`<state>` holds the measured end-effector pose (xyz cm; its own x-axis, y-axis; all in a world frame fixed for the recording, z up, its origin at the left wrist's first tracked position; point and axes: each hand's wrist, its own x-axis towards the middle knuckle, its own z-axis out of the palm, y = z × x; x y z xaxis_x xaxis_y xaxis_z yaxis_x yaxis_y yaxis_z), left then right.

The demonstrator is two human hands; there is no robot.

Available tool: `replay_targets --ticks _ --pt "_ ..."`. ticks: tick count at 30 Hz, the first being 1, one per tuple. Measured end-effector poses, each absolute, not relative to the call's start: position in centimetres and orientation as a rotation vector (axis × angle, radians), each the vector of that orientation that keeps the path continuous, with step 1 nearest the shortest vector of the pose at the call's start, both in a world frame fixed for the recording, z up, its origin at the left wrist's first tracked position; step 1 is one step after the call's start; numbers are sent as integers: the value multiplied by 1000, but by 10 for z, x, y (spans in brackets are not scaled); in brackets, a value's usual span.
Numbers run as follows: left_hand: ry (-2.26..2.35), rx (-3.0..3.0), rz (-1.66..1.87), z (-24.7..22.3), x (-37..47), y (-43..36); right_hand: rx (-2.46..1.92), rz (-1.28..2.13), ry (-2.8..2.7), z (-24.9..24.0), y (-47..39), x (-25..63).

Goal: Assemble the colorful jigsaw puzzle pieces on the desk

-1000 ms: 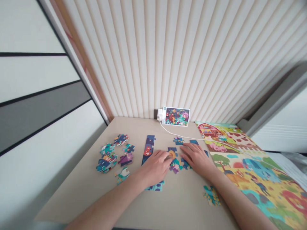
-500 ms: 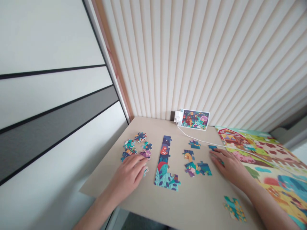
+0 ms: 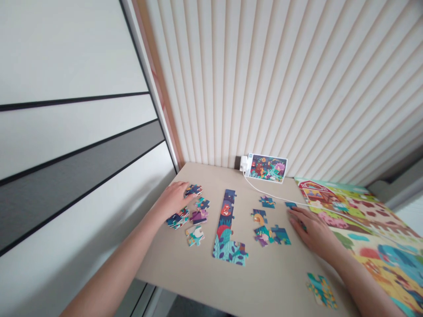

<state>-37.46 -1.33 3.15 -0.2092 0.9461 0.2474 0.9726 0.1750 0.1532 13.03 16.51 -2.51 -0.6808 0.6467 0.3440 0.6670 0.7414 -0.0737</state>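
Observation:
At the top of the left heap, my left hand (image 3: 173, 199) touches a dark blue puzzle piece (image 3: 193, 189), its fingers bent over the piece's left side. Purple pieces (image 3: 199, 215) and a teal and white piece (image 3: 195, 235) lie below. An L-shaped joined strip (image 3: 225, 226) stands mid-table. My right hand (image 3: 309, 226) rests on the table with fingers spread, partly over a small piece, just below a blue piece (image 3: 291, 204). Several loose pieces, among them a dark teal one (image 3: 280, 234), lie to its left.
A picture card (image 3: 267, 167) leans at the back beside a white plug (image 3: 243, 164), whose cable (image 3: 264, 191) runs right across the table. A farm picture mat (image 3: 370, 237) covers the right side. A teal and yellow piece (image 3: 321, 290) lies near the front edge.
My left hand has moved up and left to the top of the heap, uncovering the purple and the teal and white pieces. My right hand has barely moved.

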Motion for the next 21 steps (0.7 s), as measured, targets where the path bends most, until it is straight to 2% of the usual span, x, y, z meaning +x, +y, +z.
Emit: replay_targets --ticks 4,12,21 --pt "-2417 -1946 -407 27 -377 -2 -1019 -73 -2581 -22 162 129" --pt "-2423 -1987 -620 19 -384 -12 -1021 -58 -2597 -23 163 130" --pt "-2397 -1774 -1063 25 -395 -9 -1047 -77 -2610 -25 163 131"
